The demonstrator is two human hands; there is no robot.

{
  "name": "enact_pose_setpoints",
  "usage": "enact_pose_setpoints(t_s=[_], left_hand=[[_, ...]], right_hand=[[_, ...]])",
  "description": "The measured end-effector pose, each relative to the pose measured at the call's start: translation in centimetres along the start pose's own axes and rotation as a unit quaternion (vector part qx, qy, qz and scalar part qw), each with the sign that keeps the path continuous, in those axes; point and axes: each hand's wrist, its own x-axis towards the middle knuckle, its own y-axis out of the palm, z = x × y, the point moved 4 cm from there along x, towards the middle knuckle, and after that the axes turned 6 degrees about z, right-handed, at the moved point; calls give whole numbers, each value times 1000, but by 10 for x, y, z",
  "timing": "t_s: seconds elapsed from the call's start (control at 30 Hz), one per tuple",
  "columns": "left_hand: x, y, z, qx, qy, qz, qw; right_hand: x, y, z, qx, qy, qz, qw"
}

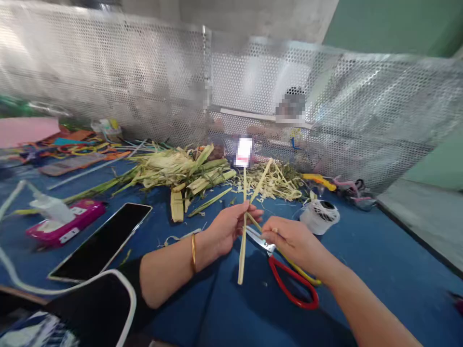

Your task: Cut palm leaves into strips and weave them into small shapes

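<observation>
My left hand point(229, 226) pinches pale, flat plant strips point(242, 258) where they cross, one standing nearly upright and another slanting up to the right. To its right, my right hand point(294, 243) is closed with the thumb and fingers on the lower end of the slanting strip. Beneath the hands, scissors point(292, 293) with a red handle lie on the blue table, blades pointing up and left. A yellow curved piece beside the red loop is partly hidden by my right hand. A gold bangle point(193, 253) circles my left wrist.
Husks and stalks point(170, 168) are heaped behind, beside shredded strips point(275, 183). A white spool of thread point(320, 217) stands at right. A dark tablet or phone point(103, 241), a magenta power strip point(67, 221) and a white cable point(121, 277) are left. A perforated metal screen point(144, 72) crosses the back.
</observation>
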Motion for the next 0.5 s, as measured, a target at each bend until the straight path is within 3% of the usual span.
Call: enact_pose_setpoints(t_s=[0.3,0.4,0.5], left_hand=[[-6,11,-6,-61,-20,26,998],[-8,13,-5,-40,-9,34,999],[-11,17,3,-4,-21,64,998]], right_hand=[[1,5,-10,27,60,56,996],[-2,-7,-18,34,123,-62,990],[-2,-14,-22,162,147,-202,955]])
